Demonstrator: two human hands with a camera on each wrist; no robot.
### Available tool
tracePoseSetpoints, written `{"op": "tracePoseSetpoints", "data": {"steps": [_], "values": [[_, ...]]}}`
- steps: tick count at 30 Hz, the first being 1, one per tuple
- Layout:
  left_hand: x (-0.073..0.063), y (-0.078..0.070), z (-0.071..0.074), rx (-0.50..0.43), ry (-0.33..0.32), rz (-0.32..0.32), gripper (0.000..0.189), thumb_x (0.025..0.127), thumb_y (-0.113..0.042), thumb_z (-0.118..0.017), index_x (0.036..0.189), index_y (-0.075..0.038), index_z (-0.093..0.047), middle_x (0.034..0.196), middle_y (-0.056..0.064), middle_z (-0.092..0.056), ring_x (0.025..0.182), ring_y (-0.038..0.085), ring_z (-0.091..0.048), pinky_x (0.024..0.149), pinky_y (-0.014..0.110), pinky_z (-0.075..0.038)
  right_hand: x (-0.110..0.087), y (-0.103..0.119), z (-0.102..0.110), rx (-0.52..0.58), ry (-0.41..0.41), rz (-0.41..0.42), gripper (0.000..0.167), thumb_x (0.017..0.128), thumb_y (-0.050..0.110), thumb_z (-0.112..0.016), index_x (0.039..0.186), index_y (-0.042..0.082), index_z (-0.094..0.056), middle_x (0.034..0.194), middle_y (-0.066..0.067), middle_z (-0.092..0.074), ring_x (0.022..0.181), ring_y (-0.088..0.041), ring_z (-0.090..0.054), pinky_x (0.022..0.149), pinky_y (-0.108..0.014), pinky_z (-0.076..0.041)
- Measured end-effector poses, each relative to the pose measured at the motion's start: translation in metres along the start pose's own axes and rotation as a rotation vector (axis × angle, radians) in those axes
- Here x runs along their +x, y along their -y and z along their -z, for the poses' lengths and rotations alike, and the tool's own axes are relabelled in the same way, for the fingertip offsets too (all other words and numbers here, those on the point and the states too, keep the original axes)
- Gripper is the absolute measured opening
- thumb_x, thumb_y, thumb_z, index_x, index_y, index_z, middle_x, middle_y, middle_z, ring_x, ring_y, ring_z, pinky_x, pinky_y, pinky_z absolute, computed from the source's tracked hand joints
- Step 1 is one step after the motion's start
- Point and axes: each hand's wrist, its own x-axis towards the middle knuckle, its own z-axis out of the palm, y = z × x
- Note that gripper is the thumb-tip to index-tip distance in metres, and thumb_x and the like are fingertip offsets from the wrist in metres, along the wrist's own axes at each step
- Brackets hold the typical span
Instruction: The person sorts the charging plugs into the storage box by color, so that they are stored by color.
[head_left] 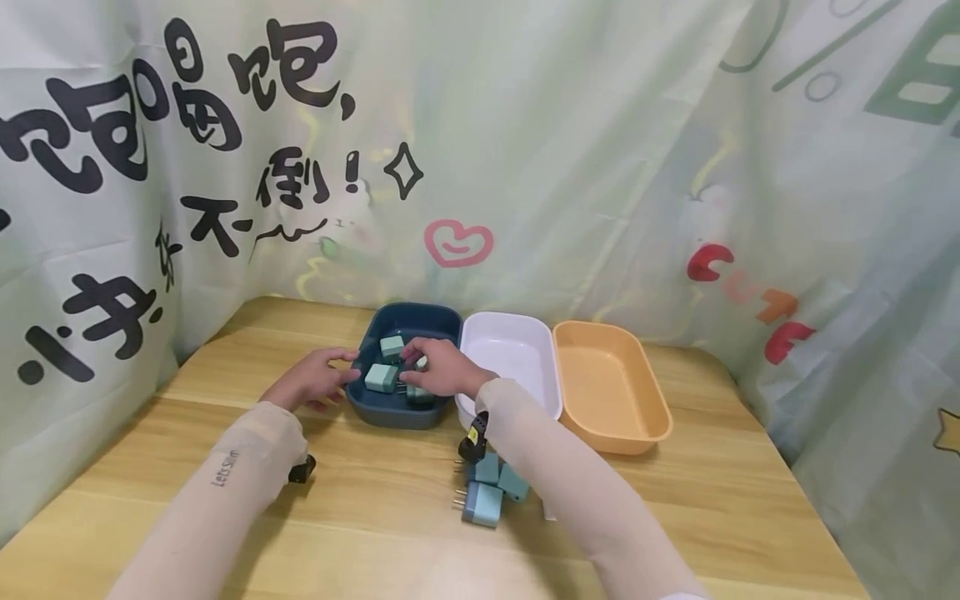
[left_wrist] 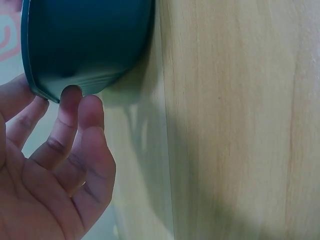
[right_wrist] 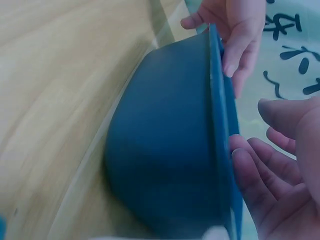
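A dark blue plastic bin (head_left: 405, 417) stands at the back of the table with several pale-green and teal plug chargers (head_left: 381, 378) inside. My left hand (head_left: 318, 379) holds its left side, thumb over the rim and fingers against the outer wall, as the left wrist view shows. Over the bin's right part hangs my right hand (head_left: 442, 367), thumb and fingers spread apart above the chargers. In the right wrist view no charger shows between the fingers (right_wrist: 250, 167); a charger (head_left: 420, 395) lies just under them in the head view.
To the right of the blue bin stand a white bin (head_left: 517, 333) and an orange bin (head_left: 607, 383), side by side. More teal chargers (head_left: 482, 504) lie on the wooden table (head_left: 375, 517) in front, partly beneath my right forearm. A printed curtain (head_left: 555, 167) hangs behind.
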Motion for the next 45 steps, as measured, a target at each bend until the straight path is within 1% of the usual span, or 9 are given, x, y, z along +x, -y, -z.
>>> {"op": "tracePoseSetpoints", "data": {"steps": [6,14,18,21,28,31,34,38,45], "values": [[0.001,0.001,0.002,-0.004,0.005,-0.001,0.056,0.100,-0.029,-0.055,0.150,-0.012,-0.036,0.119,0.020,-0.058,0.085,0.028,-0.063,0.065,0.040,-0.052,-0.026,0.005,0.014,-0.014,0.008,0.042,0.030,0.093,0.020,-0.067,0.119,0.006,-0.060,0.113,-0.011,-0.064,0.083,-0.014,-0.063,0.079,-0.025,-0.050],[-0.001,0.003,0.004,-0.021,0.006,-0.006,0.057,0.100,-0.028,-0.056,0.150,-0.010,-0.035,0.116,0.019,-0.059,0.084,0.029,-0.063,0.065,0.040,-0.052,-0.064,0.002,0.024,0.001,0.016,0.044,0.033,0.092,0.022,-0.069,0.120,0.007,-0.060,0.113,-0.009,-0.064,0.082,-0.011,-0.063,0.075,-0.023,-0.051],[-0.004,0.004,0.004,-0.032,0.016,-0.008,0.058,0.100,-0.028,-0.055,0.150,-0.008,-0.034,0.116,0.019,-0.059,0.083,0.029,-0.063,0.065,0.041,-0.052,-0.086,-0.005,0.025,0.017,0.017,0.071,0.032,0.092,0.019,-0.069,0.119,0.005,-0.060,0.112,-0.010,-0.064,0.079,-0.008,-0.064,0.075,-0.023,-0.052],[-0.004,0.004,0.003,-0.042,0.017,0.007,0.058,0.100,-0.029,-0.056,0.150,-0.010,-0.035,0.116,0.019,-0.058,0.083,0.029,-0.062,0.066,0.040,-0.051,-0.103,-0.011,0.025,0.024,0.003,0.076,0.029,0.092,0.017,-0.069,0.117,0.005,-0.061,0.110,-0.008,-0.064,0.078,-0.008,-0.064,0.074,-0.023,-0.052],[-0.003,0.005,-0.001,-0.031,0.024,0.001,0.058,0.101,-0.028,-0.054,0.151,-0.009,-0.033,0.117,0.020,-0.057,0.084,0.029,-0.061,0.067,0.042,-0.052,-0.144,-0.026,0.025,0.048,-0.026,0.019,0.027,0.092,0.018,-0.069,0.116,0.009,-0.062,0.108,-0.001,-0.065,0.080,-0.006,-0.063,0.071,-0.024,-0.053],[-0.004,0.005,-0.003,-0.026,0.022,0.001,0.058,0.101,-0.028,-0.054,0.151,-0.010,-0.033,0.121,0.021,-0.056,0.086,0.029,-0.061,0.067,0.042,-0.052,-0.161,-0.032,0.023,0.045,-0.028,0.001,0.027,0.092,0.020,-0.069,0.116,0.010,-0.062,0.108,-0.002,-0.066,0.080,-0.006,-0.063,0.071,-0.025,-0.053],[-0.003,0.006,-0.004,-0.023,0.025,0.002,0.059,0.101,-0.030,-0.053,0.152,-0.010,-0.032,0.126,0.022,-0.053,0.088,0.029,-0.060,0.069,0.042,-0.052,-0.176,-0.039,0.021,0.028,-0.055,0.013,0.027,0.092,0.019,-0.069,0.114,0.007,-0.063,0.107,-0.007,-0.067,0.079,-0.006,-0.063,0.071,-0.025,-0.053],[-0.001,0.005,-0.003,-0.025,0.033,0.001,0.060,0.101,-0.033,-0.053,0.152,-0.011,-0.031,0.126,0.022,-0.053,0.090,0.029,-0.060,0.070,0.041,-0.053,-0.191,-0.049,0.018,0.029,-0.090,0.042,0.027,0.091,0.016,-0.069,0.113,0.001,-0.062,0.107,-0.012,-0.066,0.077,-0.007,-0.063,0.068,-0.025,-0.053],[0.001,0.001,0.000,-0.011,0.040,-0.004,0.061,0.100,-0.033,-0.055,0.151,-0.010,-0.032,0.122,0.020,-0.054,0.090,0.028,-0.060,0.069,0.040,-0.053,-0.209,-0.060,0.011,0.050,-0.090,0.025,0.026,0.091,0.014,-0.069,0.113,0.001,-0.062,0.107,-0.010,-0.065,0.076,-0.008,-0.064,0.065,-0.024,-0.053]]}}
